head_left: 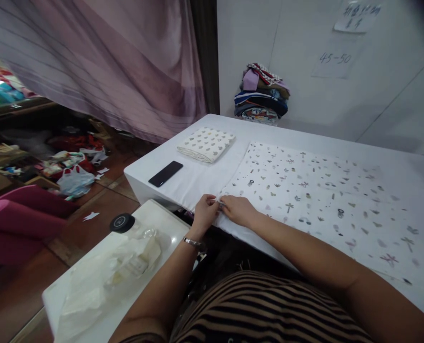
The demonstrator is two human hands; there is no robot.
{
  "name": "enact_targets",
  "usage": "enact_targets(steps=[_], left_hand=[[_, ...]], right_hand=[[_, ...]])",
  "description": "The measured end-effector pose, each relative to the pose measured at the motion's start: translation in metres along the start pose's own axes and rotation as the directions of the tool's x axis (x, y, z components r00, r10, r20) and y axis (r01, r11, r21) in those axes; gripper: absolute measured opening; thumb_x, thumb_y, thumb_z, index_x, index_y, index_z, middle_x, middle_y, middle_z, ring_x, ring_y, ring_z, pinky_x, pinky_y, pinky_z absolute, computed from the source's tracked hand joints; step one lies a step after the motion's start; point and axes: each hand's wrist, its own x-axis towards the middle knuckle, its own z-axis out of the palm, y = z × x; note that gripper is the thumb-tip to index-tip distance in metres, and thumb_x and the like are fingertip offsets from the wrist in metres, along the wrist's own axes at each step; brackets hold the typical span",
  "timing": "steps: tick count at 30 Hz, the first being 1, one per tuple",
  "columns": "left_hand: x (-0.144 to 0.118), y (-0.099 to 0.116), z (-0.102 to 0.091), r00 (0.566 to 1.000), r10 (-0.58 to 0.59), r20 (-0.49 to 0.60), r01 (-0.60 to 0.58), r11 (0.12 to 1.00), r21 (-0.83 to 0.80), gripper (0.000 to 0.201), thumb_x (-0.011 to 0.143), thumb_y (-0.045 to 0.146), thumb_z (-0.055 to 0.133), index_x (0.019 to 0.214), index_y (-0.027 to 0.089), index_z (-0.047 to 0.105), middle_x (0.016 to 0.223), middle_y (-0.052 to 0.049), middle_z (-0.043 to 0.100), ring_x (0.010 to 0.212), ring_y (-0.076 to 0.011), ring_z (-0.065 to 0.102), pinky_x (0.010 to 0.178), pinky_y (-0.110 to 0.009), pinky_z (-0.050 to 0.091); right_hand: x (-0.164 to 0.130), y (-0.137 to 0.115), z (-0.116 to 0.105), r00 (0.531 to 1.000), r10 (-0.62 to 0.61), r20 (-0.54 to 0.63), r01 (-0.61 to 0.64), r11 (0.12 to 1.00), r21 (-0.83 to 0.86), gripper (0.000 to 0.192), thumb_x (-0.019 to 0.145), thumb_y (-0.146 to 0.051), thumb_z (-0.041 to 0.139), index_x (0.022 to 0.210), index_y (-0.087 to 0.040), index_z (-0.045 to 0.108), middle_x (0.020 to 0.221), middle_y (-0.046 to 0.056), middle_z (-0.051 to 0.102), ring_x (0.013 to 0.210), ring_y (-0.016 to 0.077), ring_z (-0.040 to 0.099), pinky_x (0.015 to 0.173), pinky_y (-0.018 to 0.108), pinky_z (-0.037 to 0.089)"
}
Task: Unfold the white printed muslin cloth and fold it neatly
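A: Which step is this?
B: Both hands pinch the printed fabric's [326,200] near corner, left hand [205,209] touching right hand [237,209], fingers closed on the edge.
A: Next?
B: Probably a steady grip to lift and fold.

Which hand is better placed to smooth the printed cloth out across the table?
Right, probably. The right hand already lies flat on the printed cloth, while the left hand sits at its near corner, by the table edge.
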Motion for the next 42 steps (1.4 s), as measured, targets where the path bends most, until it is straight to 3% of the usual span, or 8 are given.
enact_targets(steps=[6,11,20,28,39,42], left_hand=[[-0.001,-0.004,-0.001,0.999,0.035,0.024,-0.034,0.996,-0.078,0.024,0.068,0.024,0.058,0.09,0.017,0.052,0.066,0.001,0.061,0.058,-0.0122,0.059,0.053,-0.024,0.048],[-0.001,-0.005,-0.004,0.994,0.051,0.096,-0.034,0.985,-0.17,0.034,0.062,0.026,0.059,0.094,0.017,0.052,0.066,0.003,0.06,0.062,-0.0128,0.06,0.054,-0.023,0.047],[-0.004,-0.005,-0.002,0.993,0.077,0.086,-0.06,0.981,-0.184,0.029,0.067,0.03,0.06,0.092,0.017,0.054,0.065,0.002,0.062,0.059,-0.0119,0.059,0.051,-0.022,0.045],[-0.004,-0.002,-0.002,0.998,0.037,0.045,-0.03,0.987,-0.156,0.027,0.067,0.027,0.061,0.09,0.016,0.055,0.059,0.003,0.059,0.057,-0.0131,0.059,0.051,-0.023,0.046],[-0.006,-0.003,-0.004,1.0,0.026,-0.01,-0.027,0.989,-0.143,0.025,0.065,0.016,0.056,0.09,0.014,0.056,0.061,0.003,0.06,0.053,-0.0104,0.057,0.052,-0.021,0.045],[-0.006,-0.002,-0.005,1.0,0.014,0.008,-0.012,0.984,-0.176,0.025,0.065,0.018,0.057,0.09,0.014,0.057,0.062,0.003,0.06,0.055,-0.0105,0.058,0.055,-0.022,0.046]], right_hand=[[0.001,-0.002,0.002,0.999,0.001,-0.032,0.0,1.0,0.022,0.026,0.091,-0.032,0.039,0.109,-0.017,0.051,0.108,0.008,0.058,0.087,0.0182,0.058,0.068,0.028,0.038],[0.005,0.002,0.004,0.998,0.031,-0.05,-0.024,0.992,0.126,0.02,0.091,-0.032,0.042,0.1,-0.019,0.056,0.099,0.004,0.062,0.09,0.0161,0.057,0.069,0.026,0.035],[0.008,0.005,0.005,0.997,0.056,-0.045,-0.05,0.991,0.123,0.021,0.094,-0.027,0.037,0.093,-0.018,0.056,0.093,0.004,0.063,0.084,0.0139,0.055,0.068,0.025,0.032],[0.005,0.007,0.008,0.992,0.061,-0.115,-0.042,0.986,0.161,0.021,0.093,-0.026,0.036,0.089,-0.018,0.055,0.088,0.003,0.062,0.08,0.0132,0.054,0.067,0.024,0.031],[0.001,-0.008,0.002,0.998,0.06,0.002,-0.06,0.998,0.016,0.025,0.094,-0.027,0.031,0.099,-0.017,0.053,0.098,0.008,0.062,0.083,0.0177,0.058,0.066,0.027,0.035],[0.001,-0.009,0.003,0.999,0.05,0.004,-0.05,0.999,0.016,0.022,0.093,-0.029,0.037,0.102,-0.017,0.052,0.101,0.009,0.061,0.086,0.0188,0.058,0.067,0.028,0.036]])
